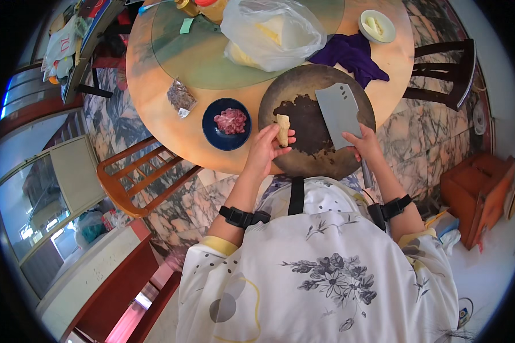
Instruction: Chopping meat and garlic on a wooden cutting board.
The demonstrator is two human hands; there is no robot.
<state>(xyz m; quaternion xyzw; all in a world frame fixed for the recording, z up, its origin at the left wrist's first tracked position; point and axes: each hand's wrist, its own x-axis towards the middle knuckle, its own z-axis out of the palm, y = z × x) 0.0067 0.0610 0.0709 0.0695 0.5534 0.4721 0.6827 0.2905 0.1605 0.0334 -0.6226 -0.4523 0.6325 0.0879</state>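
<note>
My left hand (267,148) holds up a short, pale tan piece of root (283,128), which looks like ginger, between thumb and fingers above the round wooden chopping board (343,165). A wide, dark, moist-looking patch (304,124) covers the board's middle. In my right hand (365,143) is a metal cleaver (338,112), gripped where blade and handle meet. Its broad blade lies over the board's right side, apart from the root. Left of the board, a dark blue bowl (207,127) contains raw chopped meat (230,121).
A small clear packet (181,96) of dark contents lies farther left. Beyond the board, a plastic bag (279,38) rests on the glass turntable (189,64), near jars (210,9). A purple cloth (349,55) and a white bowl (384,38) are at right. Chairs (141,176) flank the table.
</note>
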